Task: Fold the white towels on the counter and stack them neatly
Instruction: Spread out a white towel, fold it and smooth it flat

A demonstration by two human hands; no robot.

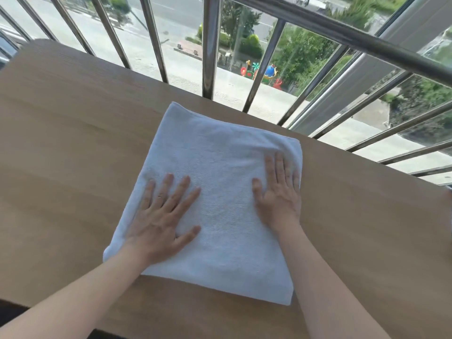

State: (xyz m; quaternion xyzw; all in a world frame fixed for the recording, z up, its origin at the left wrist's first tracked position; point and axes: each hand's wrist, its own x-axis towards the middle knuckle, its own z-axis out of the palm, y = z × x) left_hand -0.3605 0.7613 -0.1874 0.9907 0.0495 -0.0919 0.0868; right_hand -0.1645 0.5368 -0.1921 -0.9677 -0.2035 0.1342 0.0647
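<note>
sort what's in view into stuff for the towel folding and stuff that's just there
For the job: towel, flat on the counter; left hand and right hand, both pressing flat on it.
Just there: railing; playground outside.

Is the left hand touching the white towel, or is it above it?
Touching. The head view shows the left hand lying flat, fingers spread, on the white towel, with no gap visible.
</note>
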